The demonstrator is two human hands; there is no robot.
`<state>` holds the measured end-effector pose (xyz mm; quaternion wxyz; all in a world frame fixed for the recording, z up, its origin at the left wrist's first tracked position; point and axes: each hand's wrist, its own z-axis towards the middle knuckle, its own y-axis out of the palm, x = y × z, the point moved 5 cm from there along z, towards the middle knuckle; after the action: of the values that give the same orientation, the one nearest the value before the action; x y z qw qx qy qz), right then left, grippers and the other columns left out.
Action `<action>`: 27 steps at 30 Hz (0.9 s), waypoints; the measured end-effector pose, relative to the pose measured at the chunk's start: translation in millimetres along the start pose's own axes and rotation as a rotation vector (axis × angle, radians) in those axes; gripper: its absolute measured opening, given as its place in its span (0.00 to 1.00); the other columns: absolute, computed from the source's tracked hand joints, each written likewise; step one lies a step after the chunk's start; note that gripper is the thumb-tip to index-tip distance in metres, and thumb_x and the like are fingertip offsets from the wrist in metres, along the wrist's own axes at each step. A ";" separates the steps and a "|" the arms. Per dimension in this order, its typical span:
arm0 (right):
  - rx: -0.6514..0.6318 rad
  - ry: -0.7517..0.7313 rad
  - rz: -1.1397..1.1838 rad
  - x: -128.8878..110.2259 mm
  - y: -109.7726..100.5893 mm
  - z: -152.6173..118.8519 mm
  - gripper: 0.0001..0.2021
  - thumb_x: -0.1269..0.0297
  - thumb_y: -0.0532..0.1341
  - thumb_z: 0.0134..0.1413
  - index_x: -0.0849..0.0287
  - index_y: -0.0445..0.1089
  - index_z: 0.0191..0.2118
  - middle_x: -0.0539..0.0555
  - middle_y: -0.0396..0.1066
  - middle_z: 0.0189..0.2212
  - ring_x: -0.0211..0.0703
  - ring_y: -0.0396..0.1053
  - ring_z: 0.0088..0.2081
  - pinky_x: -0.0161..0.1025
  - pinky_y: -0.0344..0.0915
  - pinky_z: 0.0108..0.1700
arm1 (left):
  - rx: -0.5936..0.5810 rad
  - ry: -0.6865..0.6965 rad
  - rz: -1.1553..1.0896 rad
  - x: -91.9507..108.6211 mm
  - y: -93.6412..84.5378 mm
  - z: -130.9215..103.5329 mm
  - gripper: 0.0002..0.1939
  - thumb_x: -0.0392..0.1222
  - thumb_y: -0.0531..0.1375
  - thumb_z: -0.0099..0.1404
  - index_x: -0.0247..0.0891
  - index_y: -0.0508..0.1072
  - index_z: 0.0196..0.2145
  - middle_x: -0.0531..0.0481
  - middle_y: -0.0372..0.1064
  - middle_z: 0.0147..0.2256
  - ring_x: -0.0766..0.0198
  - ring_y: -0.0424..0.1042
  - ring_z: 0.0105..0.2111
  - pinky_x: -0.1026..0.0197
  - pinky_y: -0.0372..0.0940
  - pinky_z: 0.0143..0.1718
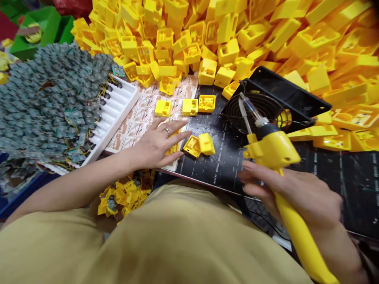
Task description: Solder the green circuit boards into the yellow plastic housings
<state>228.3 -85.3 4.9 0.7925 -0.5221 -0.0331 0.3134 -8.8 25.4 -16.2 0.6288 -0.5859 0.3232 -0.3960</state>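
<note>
Left hand (158, 144): open, palm down with the fingers spread, wearing a ring (167, 131); it lies over a partly hidden casing (174, 146) near the worktop's front edge. Whether it presses on that casing, I cannot tell.
Right hand (299, 193): closed around the yellow hand tool, raised at the right.
Yellow hand tool (272, 150): held by its thick handle, its metal tip and a thin pointed nozzle side by side, aimed up and away in front of the black fan (291, 92).
Casing pair: an open casing (192, 146) shows its hollow inside, just beside the left fingertips; a tilted casing (206, 144) rests against its right side.
Casing row: a left casing (163, 108) sits slightly apart from a middle casing (190, 107) and a right casing (207, 103), which are next to each other.
Worktop (225, 169): dark printed surface at the right, pale patterned sheet at the left.
Far side: a large heap of yellow casings (166, 37).
Left side: many grey-green modules (53, 102) with wires, piled on a white ribbed tray (118, 104); a green bin (44, 25) beyond.
Below the edge: loose yellow pieces (126, 197).
</note>
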 end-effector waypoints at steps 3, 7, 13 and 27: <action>0.030 -0.086 -0.024 -3.8 15.6 23.0 0.13 0.64 0.63 0.60 0.54 0.66 0.50 0.48 0.74 0.31 0.36 0.72 0.29 0.31 0.66 0.33 | -0.084 -0.048 -0.028 -9.6 11.1 -8.2 0.19 0.46 0.50 0.71 0.38 0.71 0.54 0.38 0.63 0.61 0.47 0.59 0.63 0.41 0.58 0.60; 0.017 -0.120 -0.059 -0.2 34.8 41.9 0.20 0.54 0.64 0.57 0.59 0.64 0.50 0.58 0.73 0.38 0.47 0.74 0.39 0.40 0.71 0.38 | -0.065 -0.137 0.046 -19.2 6.1 -3.0 0.19 0.44 0.47 0.73 0.39 0.68 0.56 0.40 0.59 0.64 0.49 0.58 0.64 0.36 0.50 0.63; -0.088 -0.096 -0.088 6.4 53.4 37.3 0.15 0.67 0.61 0.60 0.58 0.63 0.52 0.61 0.72 0.44 0.52 0.73 0.47 0.44 0.73 0.43 | -0.088 0.004 0.023 10.5 6.8 22.0 0.22 0.43 0.51 0.71 0.36 0.62 0.60 0.41 0.66 0.59 0.52 0.67 0.57 0.40 0.50 0.63; -0.106 -0.083 0.134 12.3 52.3 2.7 0.26 0.64 0.64 0.58 0.54 0.55 0.59 0.57 0.70 0.50 0.48 0.70 0.53 0.45 0.72 0.50 | 0.013 -0.357 0.015 -14.5 -7.0 -26.3 0.28 0.57 0.53 0.68 0.37 0.63 0.60 0.36 0.65 0.58 0.46 0.64 0.58 0.44 0.59 0.58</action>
<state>213.0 -63.2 -41.6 0.7388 -0.5511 -0.0474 0.3850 -39.4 25.5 -12.8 0.6831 -0.6403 0.2082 -0.2829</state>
